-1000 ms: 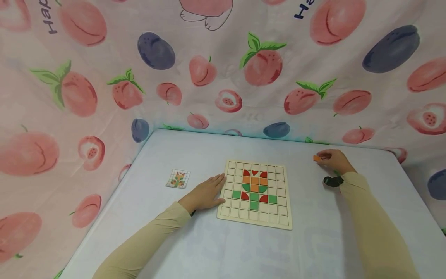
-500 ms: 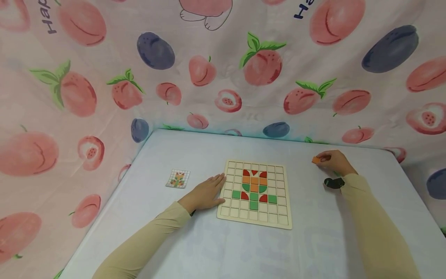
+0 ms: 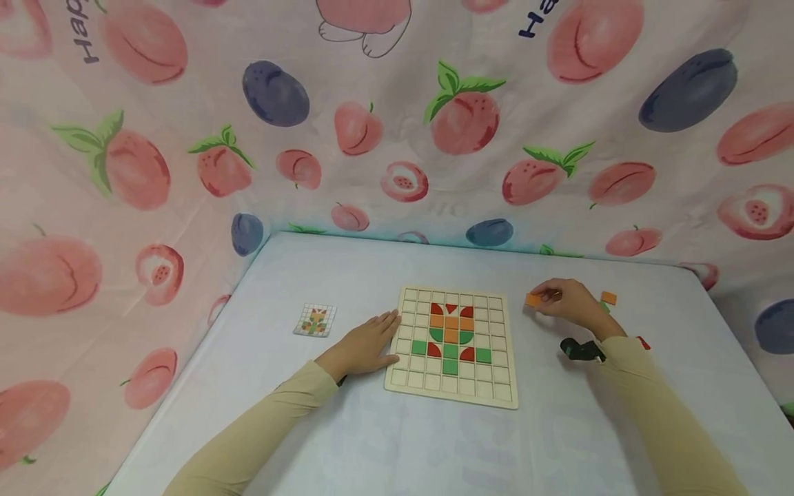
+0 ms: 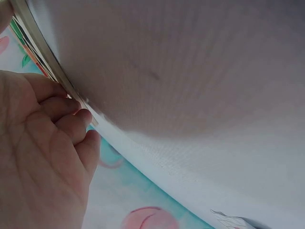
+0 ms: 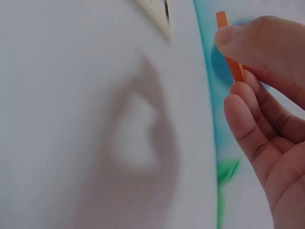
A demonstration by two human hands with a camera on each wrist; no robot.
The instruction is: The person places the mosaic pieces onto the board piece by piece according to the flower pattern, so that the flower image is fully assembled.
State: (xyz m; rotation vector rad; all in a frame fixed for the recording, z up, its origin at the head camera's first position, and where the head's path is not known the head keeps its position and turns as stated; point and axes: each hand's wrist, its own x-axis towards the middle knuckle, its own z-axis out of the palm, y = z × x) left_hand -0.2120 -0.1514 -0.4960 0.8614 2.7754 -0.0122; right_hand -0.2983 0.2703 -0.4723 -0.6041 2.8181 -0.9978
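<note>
A square wooden grid board (image 3: pixel 417 379) lies mid-table, with red, orange and green tiles set in some of its cells in a flower-like pattern. Along the board's left edge rests my left hand (image 3: pixel 362 346), fingers mostly straight and touching the rim; the left wrist view shows its fingertips (image 4: pixel 86 115) against the board's side. To the right of the board, my right hand (image 3: pixel 567 303) pinches a thin orange square tile (image 3: pixel 533 300) between thumb and fingers, raised above the table. In the right wrist view the orange tile (image 5: pixel 232 57) appears edge-on.
A small pattern card (image 3: pixel 315 320) lies left of the board. Beyond my right hand are another orange tile (image 3: pixel 608 297), a green piece (image 3: pixel 604 305) and, beside the sleeve, a red piece (image 3: pixel 644 342). A fruit-printed cloth (image 3: pixel 372 227) stands behind the table.
My right hand has moved left toward the board with the orange tile in its grip, uncovering loose pieces behind it. The left hand stays at the board's edge.
</note>
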